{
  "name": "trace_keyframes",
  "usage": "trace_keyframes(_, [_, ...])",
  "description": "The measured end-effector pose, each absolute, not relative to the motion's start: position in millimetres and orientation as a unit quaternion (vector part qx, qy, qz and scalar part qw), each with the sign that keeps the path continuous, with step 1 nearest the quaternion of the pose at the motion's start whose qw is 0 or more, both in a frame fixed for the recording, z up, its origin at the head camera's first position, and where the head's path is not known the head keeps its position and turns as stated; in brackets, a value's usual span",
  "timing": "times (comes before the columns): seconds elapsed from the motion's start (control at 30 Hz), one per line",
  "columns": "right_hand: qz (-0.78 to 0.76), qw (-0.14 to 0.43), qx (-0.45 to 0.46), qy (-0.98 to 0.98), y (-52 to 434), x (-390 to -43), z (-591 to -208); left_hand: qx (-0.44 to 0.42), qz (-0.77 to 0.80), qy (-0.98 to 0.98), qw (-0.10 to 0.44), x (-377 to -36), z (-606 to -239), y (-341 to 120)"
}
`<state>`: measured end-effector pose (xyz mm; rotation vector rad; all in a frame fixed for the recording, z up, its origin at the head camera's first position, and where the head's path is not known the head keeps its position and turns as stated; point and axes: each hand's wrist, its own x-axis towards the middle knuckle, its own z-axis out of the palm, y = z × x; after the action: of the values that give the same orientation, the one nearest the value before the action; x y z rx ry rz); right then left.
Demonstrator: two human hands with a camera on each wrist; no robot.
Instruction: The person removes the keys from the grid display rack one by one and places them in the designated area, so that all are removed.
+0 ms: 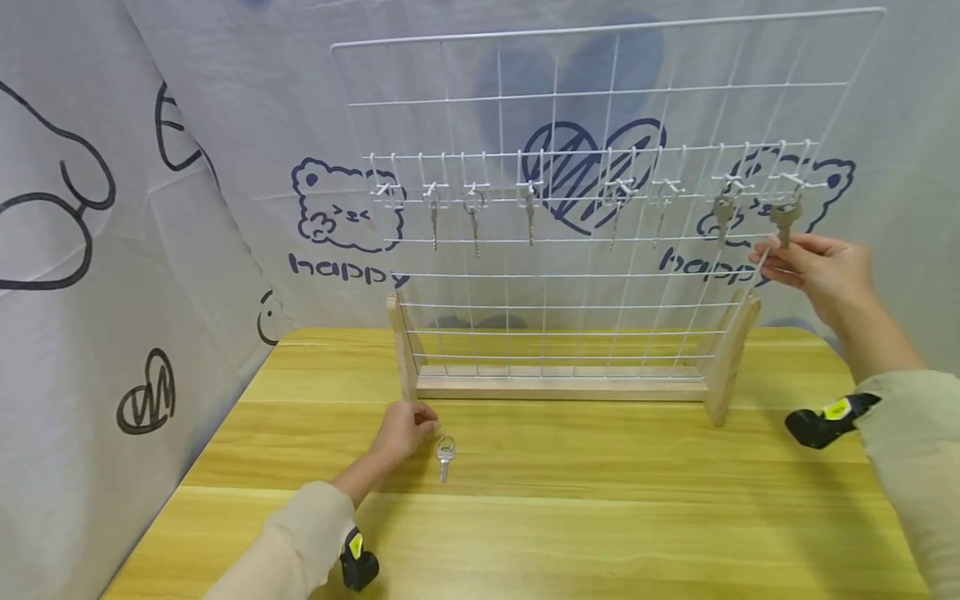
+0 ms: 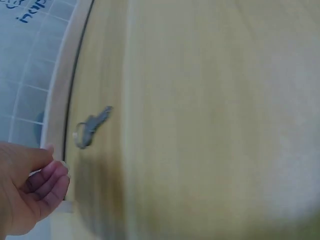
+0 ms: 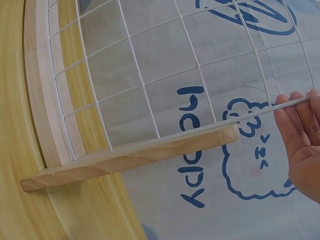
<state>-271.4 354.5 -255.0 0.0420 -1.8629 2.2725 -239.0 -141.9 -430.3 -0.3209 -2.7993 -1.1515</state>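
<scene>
My right hand [image 1: 832, 271] pinches the right edge wire of a white wire grid panel [image 1: 581, 275], just below a hanging key [image 1: 785, 218]. In the right wrist view the fingers [image 3: 295, 120] lie along that edge wire. My left hand [image 1: 401, 432] is low over the table beside the left leg of the stand, fingers loosely curled and holding nothing. A silver key [image 1: 445, 462] with a ring lies on the table just right of it. The left wrist view also shows this key [image 2: 92, 127], a little apart from the fingertips.
The grid stands in a wooden base [image 1: 558, 387] on a yellow wood-grain table [image 1: 562, 500]. Several keys with rings hang from a row of white hooks [image 1: 530, 187] across the panel. Behind is a pale printed cloth [image 1: 225, 108], which also hangs along the left side.
</scene>
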Motion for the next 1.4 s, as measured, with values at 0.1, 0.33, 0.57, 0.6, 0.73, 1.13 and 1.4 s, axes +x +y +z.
trace_keyframes(0.1, [0.770,0.100,0.015,-0.630,354,-271,-255,-0.114,-0.394,-0.910,0.057,-243,-419,-145])
trace_keyframes(0.33, [0.773,0.099,0.014,-0.626,354,-271,-255,-0.083,-0.482,-0.871,0.042,-254,-382,-149])
trace_keyframes(0.57, [0.773,0.098,0.016,-0.627,355,-271,-255,-0.055,-0.559,-0.826,0.050,-258,-346,-149])
trace_keyframes(0.6, [0.774,0.097,0.016,-0.626,355,-271,-255,-0.051,-0.562,-0.824,0.053,-258,-342,-149])
trace_keyframes(0.73, [0.774,0.098,0.017,-0.626,354,-271,-254,-0.051,-0.580,-0.810,0.076,-262,-321,-149])
trace_keyframes(1.13, [0.763,0.102,0.021,-0.637,354,-272,-254,-0.067,-0.627,-0.757,0.169,-265,-259,-135])
trace_keyframes(1.4, [0.766,0.101,0.018,-0.635,353,-271,-254,-0.052,-0.642,-0.733,0.220,-269,-232,-125])
